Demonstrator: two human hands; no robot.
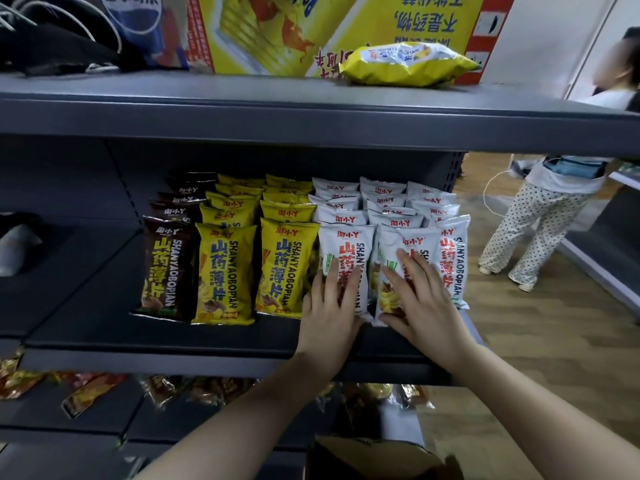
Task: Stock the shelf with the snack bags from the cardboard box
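Note:
The grey middle shelf (173,336) holds upright rows of snack bags: brown (166,268), yellow (225,271) and white. My left hand (329,313) lies flat with straight fingers against the front white bag (346,244) of one row. My right hand (426,306) presses with spread fingers on the front white bag (398,244) of the row to its right, thumb under the bag's bottom edge. The cardboard box (381,459) sits low at the bottom of the head view, its inside dark.
A loose yellow bag (408,64) lies on the top shelf (311,112) before a large yellow carton (277,29). Scattered snack packets (90,393) lie on the lower shelf. A person in dotted trousers (540,230) stands on the wooden floor at right.

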